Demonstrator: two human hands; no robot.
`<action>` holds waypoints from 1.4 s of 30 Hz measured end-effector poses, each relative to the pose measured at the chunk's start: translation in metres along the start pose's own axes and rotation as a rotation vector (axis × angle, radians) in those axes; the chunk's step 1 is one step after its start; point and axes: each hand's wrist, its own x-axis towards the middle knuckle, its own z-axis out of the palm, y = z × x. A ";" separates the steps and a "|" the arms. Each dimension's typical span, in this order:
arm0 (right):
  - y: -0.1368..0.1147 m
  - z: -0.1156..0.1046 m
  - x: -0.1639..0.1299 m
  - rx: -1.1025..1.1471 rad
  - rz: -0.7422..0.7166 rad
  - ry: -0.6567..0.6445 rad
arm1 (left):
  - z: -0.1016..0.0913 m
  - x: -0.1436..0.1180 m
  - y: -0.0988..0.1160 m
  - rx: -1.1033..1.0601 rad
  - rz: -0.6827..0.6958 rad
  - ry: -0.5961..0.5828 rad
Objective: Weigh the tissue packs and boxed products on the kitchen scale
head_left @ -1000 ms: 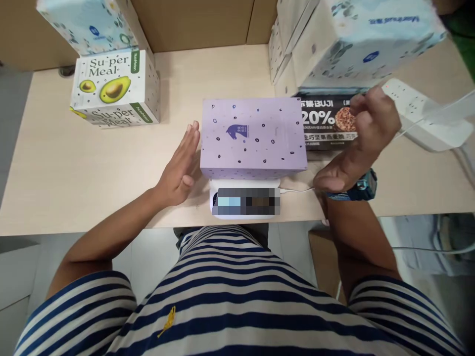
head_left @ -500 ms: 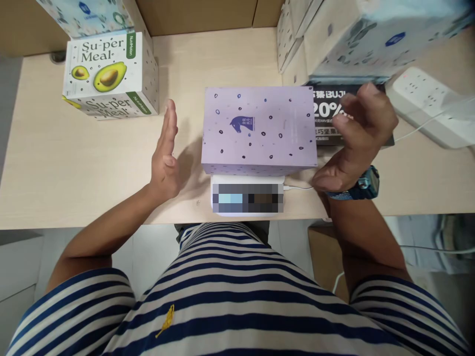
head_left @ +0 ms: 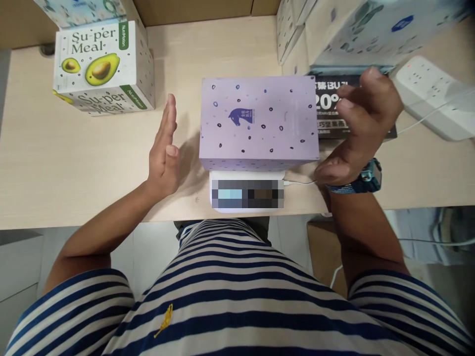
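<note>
I see, remotely, a purple horse-logo carton (head_left: 260,128) over a white device (head_left: 247,194), its long axis crosswise between the empty left hand (head_left: 163,153), flat and apart, and the nearer right hand (head_left: 361,131), loosely curled, empty.

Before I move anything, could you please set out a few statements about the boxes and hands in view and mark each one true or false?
1. The left hand stands apart from the purple box. True.
2. The left hand is clenched in a fist. False: its fingers are stretched out.
3. The right hand has a watch at its wrist. True.
4. The purple box has an avocado on its top. False: it has a horse-head print.
5. The white avocado box stands to the left of the purple box. True.
</note>
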 end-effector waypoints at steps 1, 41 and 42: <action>-0.002 -0.001 0.003 -0.002 -0.012 0.007 | 0.000 0.000 -0.003 -0.003 0.019 -0.011; -0.025 -0.008 0.018 -0.013 0.042 -0.137 | -0.001 0.000 -0.001 -0.020 -0.103 -0.017; -0.022 -0.007 0.014 0.023 0.132 -0.155 | -0.001 0.000 -0.001 -0.024 -0.096 -0.017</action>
